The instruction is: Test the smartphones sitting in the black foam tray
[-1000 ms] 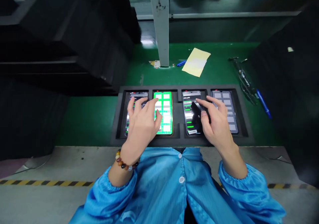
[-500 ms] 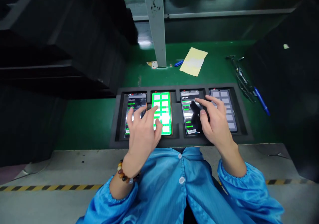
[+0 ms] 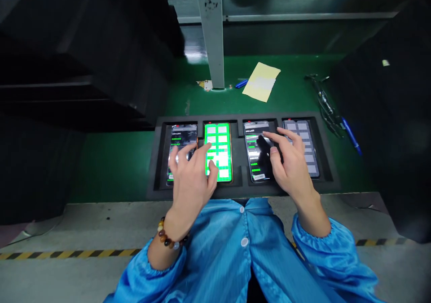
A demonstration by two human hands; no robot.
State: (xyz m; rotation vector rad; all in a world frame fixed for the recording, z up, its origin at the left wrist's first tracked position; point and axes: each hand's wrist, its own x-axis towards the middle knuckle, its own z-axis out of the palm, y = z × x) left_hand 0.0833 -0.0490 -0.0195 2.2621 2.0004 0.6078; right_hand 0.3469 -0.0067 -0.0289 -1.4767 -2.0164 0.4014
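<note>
Several smartphones lie face up in a row in the recesses of a black foam tray [image 3: 239,152]. My left hand [image 3: 191,175] is open, fingers apart, over the two left phones. Its index fingertip is at the phone with the bright green and white screen [image 3: 224,152]; its other fingers cover part of the dark-screened leftmost phone [image 3: 183,137]. My right hand [image 3: 291,166] is open too, holding nothing. Its index fingertip is at the third phone [image 3: 254,150], which shows a dark screen with green lines. Behind its knuckles lies the rightmost phone [image 3: 310,152], with grey blocks on its screen.
Yellow paper [image 3: 262,82] and a blue pen [image 3: 241,84] lie behind the tray, beside a metal post [image 3: 215,47]. Glasses [image 3: 325,103] and another blue pen [image 3: 352,136] are at the right. Dark stacks [image 3: 124,69] and a black block [image 3: 387,114] flank the bench.
The view has shifted very slightly. Both hands keep nearly the same pose over the same phones, and the screens look unchanged.
</note>
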